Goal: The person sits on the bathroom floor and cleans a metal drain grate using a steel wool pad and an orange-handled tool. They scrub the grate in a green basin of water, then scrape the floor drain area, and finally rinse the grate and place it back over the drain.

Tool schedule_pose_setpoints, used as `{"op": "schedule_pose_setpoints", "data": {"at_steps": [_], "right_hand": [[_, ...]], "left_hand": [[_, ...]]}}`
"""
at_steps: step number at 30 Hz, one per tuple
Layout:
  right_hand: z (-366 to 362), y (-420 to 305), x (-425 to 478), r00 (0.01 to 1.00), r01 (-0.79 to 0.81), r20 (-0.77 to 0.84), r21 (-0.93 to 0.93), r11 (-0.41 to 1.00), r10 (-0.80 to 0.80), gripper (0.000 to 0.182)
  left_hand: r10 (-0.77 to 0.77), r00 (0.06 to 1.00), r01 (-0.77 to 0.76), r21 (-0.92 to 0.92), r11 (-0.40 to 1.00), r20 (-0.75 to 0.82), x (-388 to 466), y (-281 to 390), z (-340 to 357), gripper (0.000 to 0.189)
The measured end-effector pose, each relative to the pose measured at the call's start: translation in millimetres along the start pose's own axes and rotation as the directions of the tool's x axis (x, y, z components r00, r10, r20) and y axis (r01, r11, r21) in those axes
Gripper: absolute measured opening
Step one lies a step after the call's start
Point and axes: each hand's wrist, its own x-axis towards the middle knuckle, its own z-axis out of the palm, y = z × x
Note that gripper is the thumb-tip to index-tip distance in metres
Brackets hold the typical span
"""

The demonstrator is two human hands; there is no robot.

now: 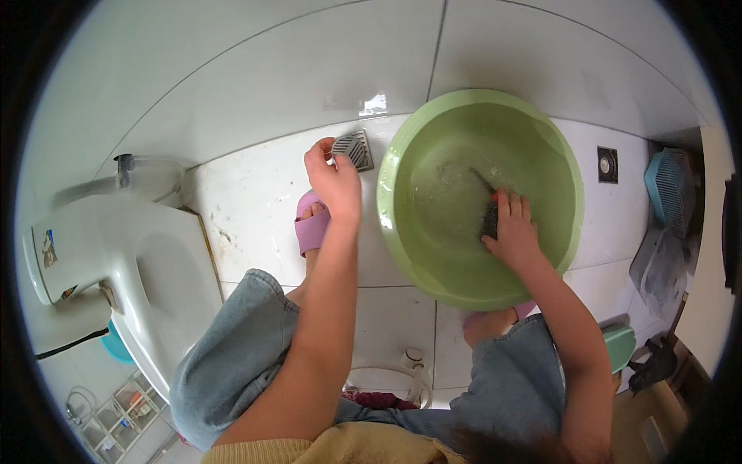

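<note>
My left hand (336, 177) pinches a round slotted metal drain cover (348, 148) by its edge, just over the square floor drain (365, 153) near the wall. To the right stands a large light green plastic basin (388, 203) holding water. Inside it, my right hand (513, 226) grips a dark object with a red part (490, 217), with a thin dark shaft pointing up and left; it may be a brush, but its kind is hard to tell. Ripples show around its tip.
A white toilet (174, 261) stands at the left. Another floor drain (607, 165) lies right of the basin. Blue plastic baskets (666, 185) and a clear plastic container (664, 272) are at the far right. My feet in pink slippers (313, 232) rest on the tiles; a white hose lies between my legs.
</note>
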Motion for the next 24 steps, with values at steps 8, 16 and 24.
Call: {"op": "schedule_pose_setpoints", "data": {"at_steps": [8,16,24], "right_hand": [[-9.8,-36.4,-10.9,0.958,0.262,0.012,0.376,0.889,-0.287,0.061],[-10.4,-43.7,-11.9,0.947,0.252,0.065,0.453,0.855,-0.313,0.054],[-24.7,-44.9,-12.5,0.960,0.227,0.011,0.563,0.795,-0.281,0.038]], "left_hand": [[-0.139,0.955,-0.053,0.614,0.787,0.262,16.9,-55.2,26.6,0.051],[-0.377,0.880,0.088,0.680,0.728,0.289,37.4,-51.6,22.8,0.053],[-0.290,0.954,0.256,0.305,0.917,0.071,27.3,-43.3,-5.0,0.030]]}}
